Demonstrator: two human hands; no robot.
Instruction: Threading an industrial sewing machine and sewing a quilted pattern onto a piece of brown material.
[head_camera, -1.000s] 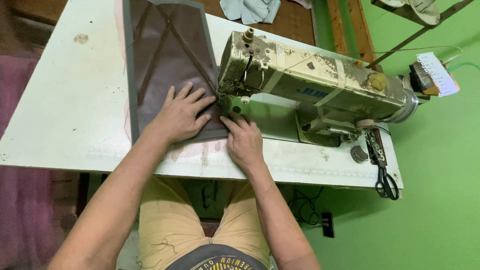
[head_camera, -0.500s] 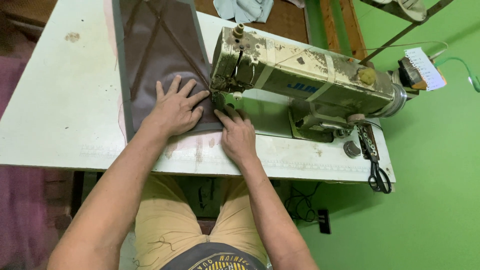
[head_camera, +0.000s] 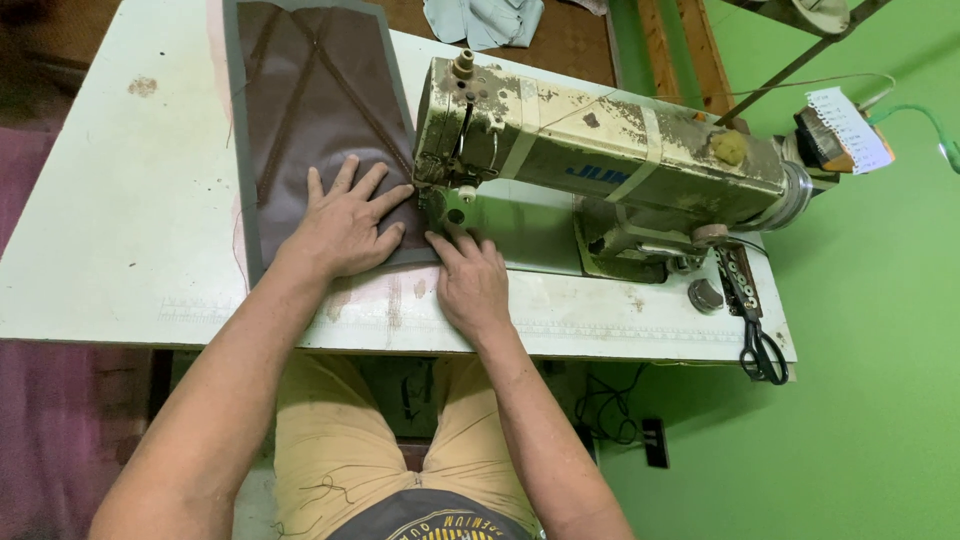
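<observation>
A dark brown stitched panel (head_camera: 310, 100) with a grey border lies flat on the white sewing table (head_camera: 120, 200), running away from me. My left hand (head_camera: 345, 222) presses flat on its near end with fingers spread. My right hand (head_camera: 470, 280) rests palm down at the panel's near right corner, fingertips by the needle area. The worn cream sewing machine (head_camera: 600, 150) stands right of the panel, its head over the panel's right edge.
Black scissors (head_camera: 762, 352) hang at the table's right front edge. A grey-blue cloth (head_camera: 485, 18) lies behind the machine. A thread stand with a white card (head_camera: 848, 130) sits at the far right. Green floor and cables lie below.
The panel has slid away from me under the machine head, with both hands following it forward. The view has shifted slightly.
</observation>
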